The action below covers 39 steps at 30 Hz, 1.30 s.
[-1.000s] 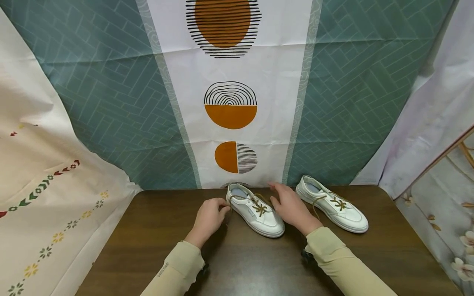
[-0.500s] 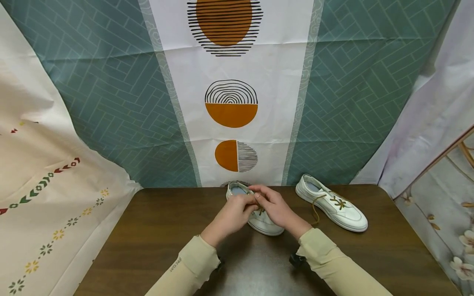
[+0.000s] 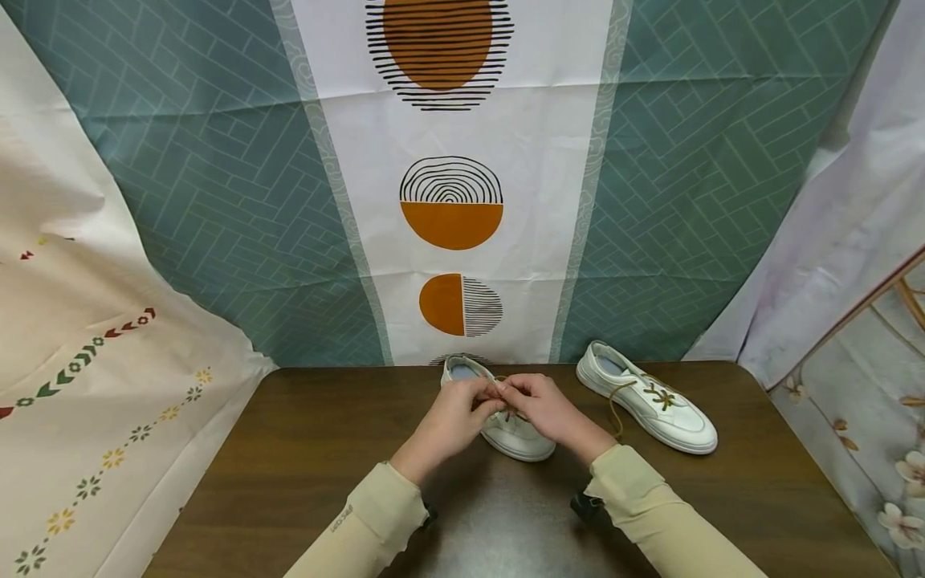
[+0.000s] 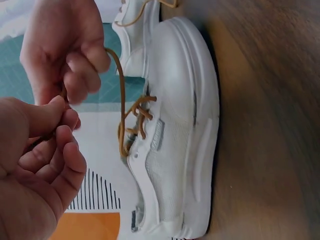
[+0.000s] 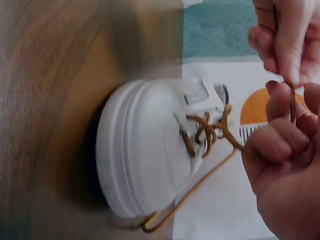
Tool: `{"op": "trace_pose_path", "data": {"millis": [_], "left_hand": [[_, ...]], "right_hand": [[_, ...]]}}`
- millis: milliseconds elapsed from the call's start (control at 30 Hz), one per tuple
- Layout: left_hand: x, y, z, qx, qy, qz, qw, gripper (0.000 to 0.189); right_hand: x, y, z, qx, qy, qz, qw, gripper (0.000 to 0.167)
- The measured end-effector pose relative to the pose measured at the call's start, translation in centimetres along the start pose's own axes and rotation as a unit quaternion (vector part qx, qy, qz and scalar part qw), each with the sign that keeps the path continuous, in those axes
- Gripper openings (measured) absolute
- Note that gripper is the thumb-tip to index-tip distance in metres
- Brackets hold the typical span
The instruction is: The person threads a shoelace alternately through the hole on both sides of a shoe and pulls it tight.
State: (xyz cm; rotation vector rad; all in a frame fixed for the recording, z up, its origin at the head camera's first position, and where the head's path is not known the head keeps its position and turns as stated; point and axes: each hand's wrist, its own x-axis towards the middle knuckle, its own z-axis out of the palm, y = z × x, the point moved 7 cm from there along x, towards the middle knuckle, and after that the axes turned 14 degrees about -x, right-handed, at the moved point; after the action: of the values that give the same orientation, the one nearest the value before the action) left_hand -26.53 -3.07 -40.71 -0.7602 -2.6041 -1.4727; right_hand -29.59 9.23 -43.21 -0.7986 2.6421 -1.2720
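Observation:
A white shoe (image 3: 516,443) with brown laces stands on the table, its toe angled toward the front right. Above its tongue my left hand (image 3: 450,419) and right hand (image 3: 555,411) meet at the fingertips. Both pinch a brown shoelace (image 4: 121,85) that rises from the upper eyelets; in the left wrist view it runs into the right hand's curled fingers. The lace's dark end shows in the left hand (image 4: 37,170). From the right wrist, another lace length (image 5: 195,187) hangs down past the toe. The hands cover part of the shoe's opening in the head view.
A second white shoe (image 3: 668,417) with brown laces lies to the right, one lace end loose beside it. The brown wooden table (image 3: 303,482) ends at a patterned hanging cloth (image 3: 491,241) behind. Other cloths hang at the left and right sides.
My left hand has moved right from beside the shoe's heel, and the right hand has come in from its far side. They now meet over the laces, the right fingers drawn in slightly.

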Motion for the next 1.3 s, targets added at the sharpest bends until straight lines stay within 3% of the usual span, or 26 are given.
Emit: {"op": "trace_pose_path", "data": {"millis": [133,267,367,467,600,700,767,867,933,1033,1133,1200,1300], "left_hand": [[-0.2,-0.7,-0.3,0.028,0.004,-0.008,0.9996,0.015],[-0.2,-0.8,-0.2,0.043,-0.002,-0.009,0.999,0.019],[-0.1,-0.5,-0.2,0.043,0.007,-0.004,0.9991,0.012],[0.0,-0.3,-0.4,0.042,0.023,-0.006,0.9988,0.005],[0.2,-0.3,-0.4,0.033,0.029,-0.01,0.999,0.008],[0.4,-0.7,-0.8,0.026,0.046,-0.013,0.9985,0.006],[0.6,-1.2,-1.4,0.037,0.074,-0.016,0.9965,0.004],[0.7,-2.5,-2.4,0.083,0.123,-0.038,0.9881,0.009],[0.7,-3.5,-2.8,0.114,0.139,-0.059,0.982,0.015],[0.7,-5.0,-2.4,0.132,0.121,-0.087,0.98,0.02],[1.0,-5.7,-1.3,0.112,0.078,-0.083,0.9871,0.025],[1.2,-5.8,-0.6,0.099,0.051,-0.071,0.9912,0.028],[1.5,-5.5,-0.2,0.09,0.033,-0.059,0.9937,0.031]], "right_hand": [[-0.1,0.9,-0.9,-0.036,0.03,0.025,0.9986,0.024],[-0.2,1.3,-1.5,-0.07,0.046,0.045,0.9955,0.032],[-0.1,1.1,-1.2,-0.068,0.026,0.045,0.9963,0.041],[0.0,0.7,-0.4,-0.022,-0.011,0.04,0.9989,0.042],[0.3,0.6,-0.1,0.018,-0.038,0.034,0.9986,0.04],[0.4,0.6,-0.5,-0.008,-0.039,0.022,0.999,0.03],[0.4,0.6,-1.0,-0.038,-0.033,0.015,0.9986,0.024],[0.4,1.0,-2.4,-0.08,0.004,0.031,0.9963,0.018],[0.3,1.2,-3.7,-0.111,0.055,0.047,0.9912,0.018],[-0.2,1.7,-6.2,-0.152,0.162,0.089,0.9709,0.019],[-0.7,2.0,-8.1,-0.181,0.245,0.12,0.9448,0.02],[-0.8,2.0,-8.4,-0.192,0.253,0.125,0.9401,0.021],[-0.1,1.5,-7.2,-0.23,0.206,0.098,0.946,0.019]]}}
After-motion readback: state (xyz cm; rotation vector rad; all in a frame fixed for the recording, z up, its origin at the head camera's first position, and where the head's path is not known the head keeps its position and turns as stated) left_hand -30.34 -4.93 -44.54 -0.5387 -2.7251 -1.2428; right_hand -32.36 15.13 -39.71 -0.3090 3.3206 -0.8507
